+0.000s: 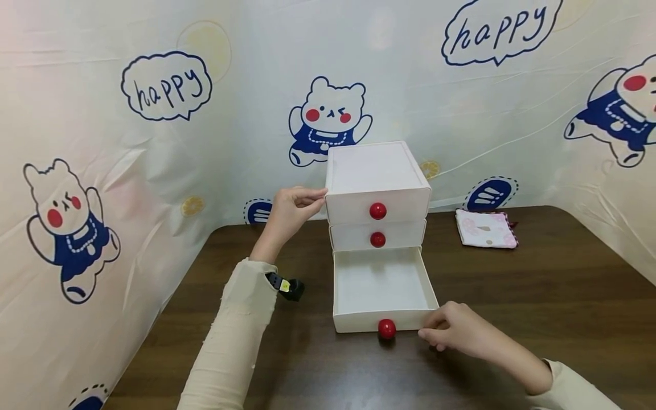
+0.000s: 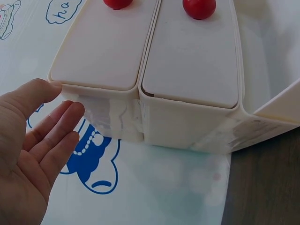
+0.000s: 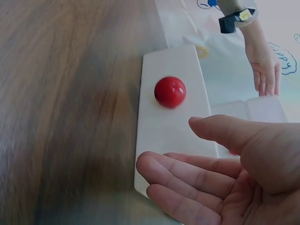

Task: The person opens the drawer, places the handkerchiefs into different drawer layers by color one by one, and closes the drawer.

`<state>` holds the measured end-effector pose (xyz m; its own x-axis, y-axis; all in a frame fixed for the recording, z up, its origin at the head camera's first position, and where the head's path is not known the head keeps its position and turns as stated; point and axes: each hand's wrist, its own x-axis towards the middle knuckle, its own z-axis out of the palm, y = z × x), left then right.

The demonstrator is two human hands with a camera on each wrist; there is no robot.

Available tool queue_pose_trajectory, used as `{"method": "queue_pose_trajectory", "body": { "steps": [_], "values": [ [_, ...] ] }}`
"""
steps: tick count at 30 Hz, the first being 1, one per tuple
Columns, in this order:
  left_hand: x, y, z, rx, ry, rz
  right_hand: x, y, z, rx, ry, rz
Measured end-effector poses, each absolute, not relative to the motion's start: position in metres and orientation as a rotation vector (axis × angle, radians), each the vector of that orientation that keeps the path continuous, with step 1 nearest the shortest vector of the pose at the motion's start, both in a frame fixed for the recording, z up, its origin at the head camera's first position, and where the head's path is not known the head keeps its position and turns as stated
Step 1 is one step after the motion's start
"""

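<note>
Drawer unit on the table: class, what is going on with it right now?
A person is working at a small white three-drawer unit on a dark wooden table. The left hand rests against the unit's upper left side. The right hand is at the front right corner of the bottom drawer, which stands pulled out and looks empty. The two upper drawers are closed. Each has a red knob. A folded pink cloth lies to the right.

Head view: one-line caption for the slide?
Left hand steadies a white three-drawer unit while the right hand touches the open bottom drawer.
</note>
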<state>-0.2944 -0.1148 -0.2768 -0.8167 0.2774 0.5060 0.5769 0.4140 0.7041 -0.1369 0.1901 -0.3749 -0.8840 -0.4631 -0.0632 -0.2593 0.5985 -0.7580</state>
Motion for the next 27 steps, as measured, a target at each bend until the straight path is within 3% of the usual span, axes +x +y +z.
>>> {"method": "queue_pose_trajectory", "body": {
  "steps": [20,27],
  "values": [
    [-0.294,-0.116,-0.276,-0.736,-2.374,-1.388,-0.15,0.242,-0.359,-0.418,2.711,-1.006],
    [-0.267,-0.109,-0.255,-0.728,-2.405,-1.347,-0.164,0.258,-0.347,-0.33,2.71,-0.971]
  ]
}}
